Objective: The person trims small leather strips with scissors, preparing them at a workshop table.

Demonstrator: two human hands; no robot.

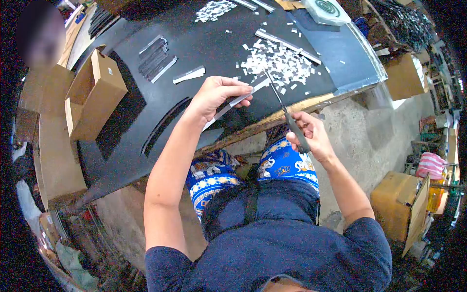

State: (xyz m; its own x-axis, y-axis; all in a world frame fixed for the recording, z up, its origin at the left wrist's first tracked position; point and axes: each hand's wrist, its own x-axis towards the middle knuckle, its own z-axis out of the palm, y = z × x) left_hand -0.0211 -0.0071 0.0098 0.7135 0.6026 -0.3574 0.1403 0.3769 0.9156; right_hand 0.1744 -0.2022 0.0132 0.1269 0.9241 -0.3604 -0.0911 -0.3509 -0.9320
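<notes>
Pinched in my left hand (223, 96) is a narrow white and grey strip (224, 111), its tail hanging down toward the table edge. Its far end reaches the blades of the scissors (277, 92). My right hand (311, 134) is wrapped round the dark handles, blades pointing away from me. Just beyond the blades lies a heap of small cut white pieces (287, 63), with a few long strips (288, 46) across its back. Left of my left hand, a short bundle of strips (189, 74) rests on the black tabletop (194, 44).
A stack of dark strips (157, 58) lies farther left, near an open cardboard box (95, 95). At the back are a second heap of white pieces (215, 10) and a green coil in plastic (327, 10). Another carton (399, 209) stands on the floor at right. A person is at upper left.
</notes>
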